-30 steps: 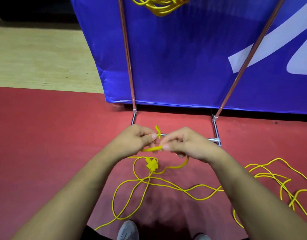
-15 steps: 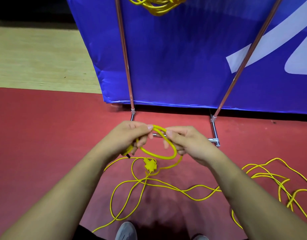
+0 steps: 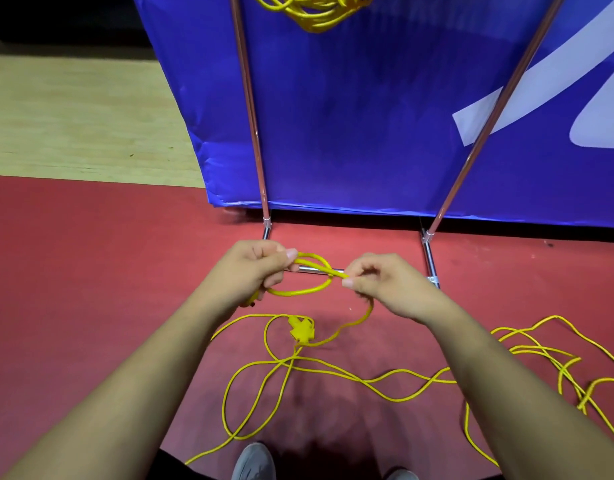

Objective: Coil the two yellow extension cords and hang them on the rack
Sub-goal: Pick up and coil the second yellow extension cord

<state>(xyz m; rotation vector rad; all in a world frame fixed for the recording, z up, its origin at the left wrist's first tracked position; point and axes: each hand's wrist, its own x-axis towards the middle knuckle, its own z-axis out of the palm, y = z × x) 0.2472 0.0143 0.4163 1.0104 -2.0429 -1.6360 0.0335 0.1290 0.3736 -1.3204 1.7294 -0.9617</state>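
Note:
A yellow extension cord (image 3: 385, 379) sprawls in loose loops over the red floor, its yellow socket end (image 3: 301, 330) lying below my hands. My left hand (image 3: 253, 271) grips the start of a small coil (image 3: 298, 291) of this cord. My right hand (image 3: 388, 284) pinches the cord at the coil's right side, and the cord drops from it to the floor. A second yellow cord (image 3: 316, 12), coiled, hangs at the top of the metal rack (image 3: 253, 133).
The rack's two chrome poles and its floor bars (image 3: 430, 261) stand right behind my hands. A blue banner (image 3: 368, 116) stands behind the rack. Pale wooden floor (image 3: 73, 116) lies far left. My grey shoes (image 3: 253, 462) are at the bottom edge.
My hands moved apart from a tight pinch and drew the cord into a small loop. A second turn now lies along the top of it.

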